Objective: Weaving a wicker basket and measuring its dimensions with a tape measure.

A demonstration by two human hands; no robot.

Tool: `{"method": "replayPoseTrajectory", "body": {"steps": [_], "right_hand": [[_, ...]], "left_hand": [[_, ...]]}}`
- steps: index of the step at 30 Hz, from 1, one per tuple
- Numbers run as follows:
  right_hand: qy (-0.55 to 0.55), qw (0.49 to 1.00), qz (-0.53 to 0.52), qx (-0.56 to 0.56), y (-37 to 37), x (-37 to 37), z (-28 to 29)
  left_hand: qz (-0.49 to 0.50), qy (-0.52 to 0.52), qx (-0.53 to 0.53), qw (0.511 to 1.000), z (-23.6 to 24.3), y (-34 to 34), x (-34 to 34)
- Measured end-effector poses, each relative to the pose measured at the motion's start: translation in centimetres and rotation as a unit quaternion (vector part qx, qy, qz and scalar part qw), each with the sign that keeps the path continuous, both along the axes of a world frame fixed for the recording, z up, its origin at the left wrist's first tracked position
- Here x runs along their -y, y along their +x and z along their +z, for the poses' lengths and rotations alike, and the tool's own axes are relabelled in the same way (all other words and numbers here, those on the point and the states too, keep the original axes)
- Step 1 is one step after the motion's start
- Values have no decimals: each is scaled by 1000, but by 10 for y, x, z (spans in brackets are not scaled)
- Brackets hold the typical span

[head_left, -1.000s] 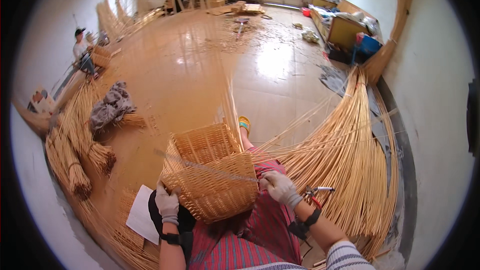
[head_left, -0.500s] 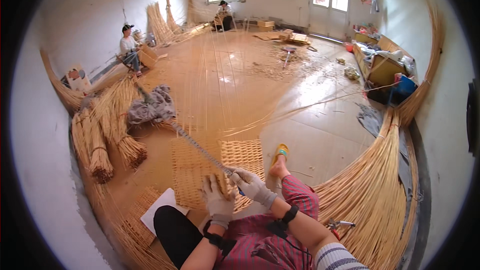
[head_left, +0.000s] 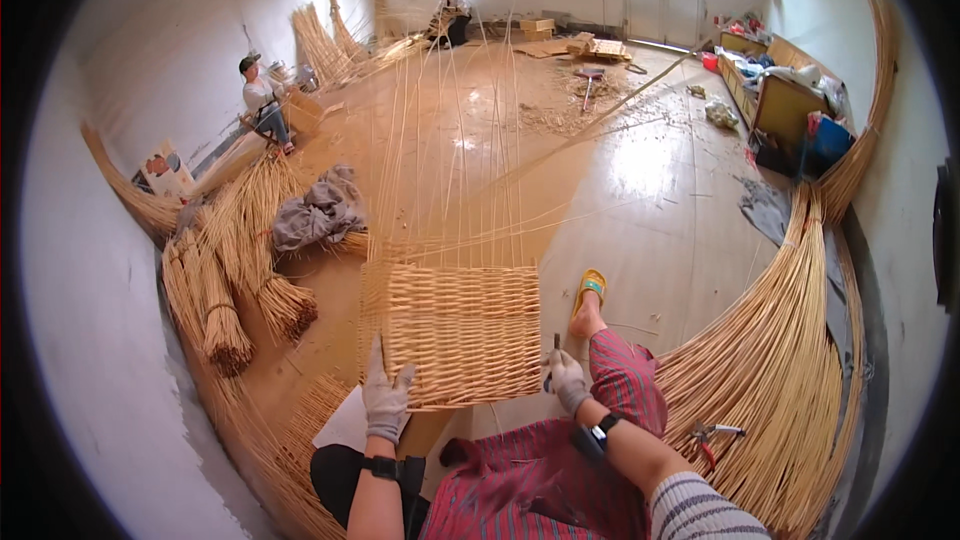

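Observation:
A woven wicker panel [head_left: 463,335] stands tilted up in front of me, with long loose stakes [head_left: 450,140] fanning out above its far edge. My left hand [head_left: 387,395], in a pale work glove, grips the panel's lower left corner, thumb across the front. Just off the lower right corner, my right hand [head_left: 568,382], also gloved, is closed around what looks like a tape measure [head_left: 557,343]. Only a short dark piece of it rises above the fist; the rest is mostly hidden. The panel's left side is blurred.
Loose rods [head_left: 760,340] spread along my right, with red-handled pruners [head_left: 712,435] on them. Tied rod bundles [head_left: 225,325] and a grey cloth [head_left: 320,212] lie left. Two people [head_left: 262,105] sit working farther back. A broom [head_left: 588,88] lies among scraps near a cluttered bench [head_left: 790,105].
The panel has been raised and turned toward me. My left hand has moved from its face to its corner. My right hand has shifted right, away from the panel; the long marked strip no longer shows.

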State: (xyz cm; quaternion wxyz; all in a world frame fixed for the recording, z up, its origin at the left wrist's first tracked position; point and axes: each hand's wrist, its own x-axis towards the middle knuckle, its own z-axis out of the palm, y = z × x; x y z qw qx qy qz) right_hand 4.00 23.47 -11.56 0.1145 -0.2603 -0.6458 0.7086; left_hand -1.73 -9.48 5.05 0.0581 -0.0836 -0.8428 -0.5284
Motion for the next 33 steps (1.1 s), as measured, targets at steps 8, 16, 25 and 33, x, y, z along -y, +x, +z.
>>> {"method": "replayPoseTrajectory", "body": {"steps": [8, 16, 25, 33], "right_hand": [[-154, 988, -16, 19, -49, 6, -11], [-91, 979, -162, -82, 13, -58, 13], [-62, 956, -219, -185, 90, -84, 61], [303, 939, -153, -57, 22, -106, 146]], "left_hand": [[19, -3, -45, 999, -28, 66, 17], [-32, 32, 0, 999, -50, 56, -23], [-18, 156, 64, 986, -166, 81, -26], [122, -104, 79, 984, -151, 111, -35]]}}
